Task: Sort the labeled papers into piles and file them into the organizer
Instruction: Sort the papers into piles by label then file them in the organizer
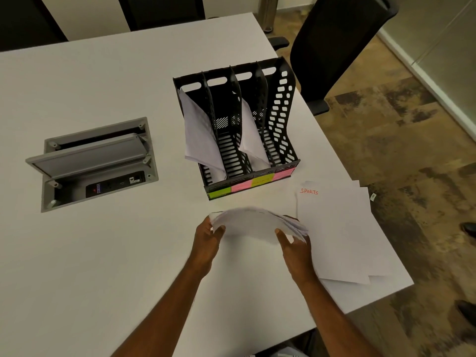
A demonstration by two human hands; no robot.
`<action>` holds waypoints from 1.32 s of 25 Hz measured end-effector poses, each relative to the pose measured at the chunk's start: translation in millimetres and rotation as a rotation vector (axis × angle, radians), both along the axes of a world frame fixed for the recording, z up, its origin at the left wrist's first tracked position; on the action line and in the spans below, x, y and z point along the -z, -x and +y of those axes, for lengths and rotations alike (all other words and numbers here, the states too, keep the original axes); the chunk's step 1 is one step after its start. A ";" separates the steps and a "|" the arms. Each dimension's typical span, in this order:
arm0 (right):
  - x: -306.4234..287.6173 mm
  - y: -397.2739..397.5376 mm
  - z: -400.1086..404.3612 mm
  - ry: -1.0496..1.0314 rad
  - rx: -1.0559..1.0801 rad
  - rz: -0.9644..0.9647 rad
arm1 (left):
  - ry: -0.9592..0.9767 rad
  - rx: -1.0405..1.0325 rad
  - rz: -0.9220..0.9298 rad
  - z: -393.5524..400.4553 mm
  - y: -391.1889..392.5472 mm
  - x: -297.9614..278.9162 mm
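Both hands hold one bent stack of white papers (253,222) just above the table, in front of the organizer. My left hand (210,238) grips its left edge and my right hand (293,244) grips its right edge. The black slotted organizer (280,114) stands behind, with green, pink and yellow sticky labels (251,185) along its front. Papers lean in its leftmost slot (199,132) and in its third slot (251,135); the other slots look empty. A pile of papers (342,235) marked "SPORTS" in red lies flat to the right of my hands.
A grey cable hatch (95,163) with its lid raised is set into the white table (90,266) at the left. A black office chair (337,39) stands past the table's right edge. Shoes (467,228) show on the patterned carpet at far right.
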State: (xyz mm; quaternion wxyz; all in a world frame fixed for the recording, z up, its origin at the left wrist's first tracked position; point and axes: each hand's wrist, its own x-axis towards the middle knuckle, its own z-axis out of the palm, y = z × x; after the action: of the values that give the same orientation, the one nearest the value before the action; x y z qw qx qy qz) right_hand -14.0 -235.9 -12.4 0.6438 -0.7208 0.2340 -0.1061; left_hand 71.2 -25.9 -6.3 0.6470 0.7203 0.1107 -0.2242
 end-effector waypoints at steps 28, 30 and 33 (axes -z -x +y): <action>18.2 -8.9 -10.7 0.074 0.000 0.282 | -0.001 -0.090 0.183 -38.7 -5.5 1.1; 1.1 -14.8 -20.2 0.236 -0.002 0.287 | 0.003 -0.066 0.161 -43.6 -17.5 -1.6; -30.0 -29.0 -45.7 0.438 0.034 0.150 | -0.018 0.026 0.037 -60.1 -48.4 -10.9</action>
State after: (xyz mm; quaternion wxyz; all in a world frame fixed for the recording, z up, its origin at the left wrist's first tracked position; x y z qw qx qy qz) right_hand 15.1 -281.6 17.6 0.4507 -0.8453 0.2645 -0.1113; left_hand 119.6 -86.1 4.6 0.6354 0.7231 0.1153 -0.2450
